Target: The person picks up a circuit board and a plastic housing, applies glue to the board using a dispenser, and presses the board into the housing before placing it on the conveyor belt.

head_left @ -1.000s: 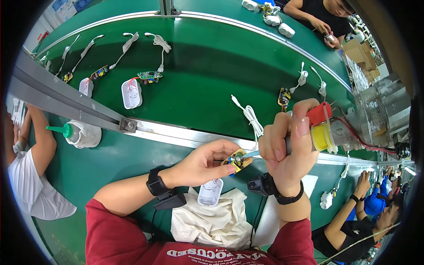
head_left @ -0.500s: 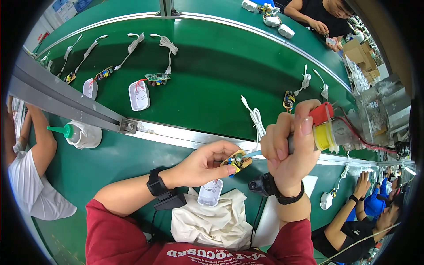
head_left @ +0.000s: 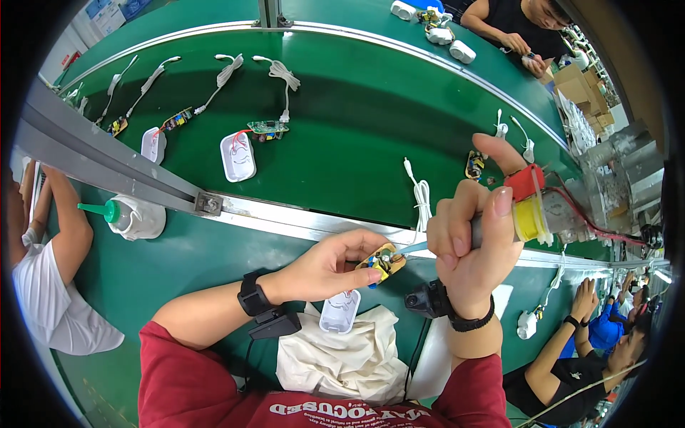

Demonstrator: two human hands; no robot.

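My left hand (head_left: pixel 321 267) pinches a small circuit board (head_left: pixel 382 266) between thumb and fingers. The board is tan-edged and carries yellow, blue and dark parts. My right hand (head_left: pixel 474 242) is wrapped round a grey dispensing barrel (head_left: pixel 491 230) with a yellow band (head_left: pixel 528 222) and a red switch (head_left: pixel 523 182). Its index finger is raised off the switch, and the thumb lies along the barrel. From the barrel a pale blue tapered nozzle (head_left: pixel 415 247) reaches the board's upper right part. Below the board, a white plastic housing (head_left: pixel 340 312) lies on a cream cloth (head_left: pixel 342 353).
On the green belt (head_left: pixel 342 135) beyond the metal rail lie several boards with white cords, some wired to white housings (head_left: pixel 237 157). A green-tipped bottle in a white holder (head_left: pixel 139 217) stands left. Other people work at left, far right and lower right.
The belt's boards, housings and cords have shifted right. My right index finger has lifted and stretched away from the red switch. Board and nozzle stay nearly in place.
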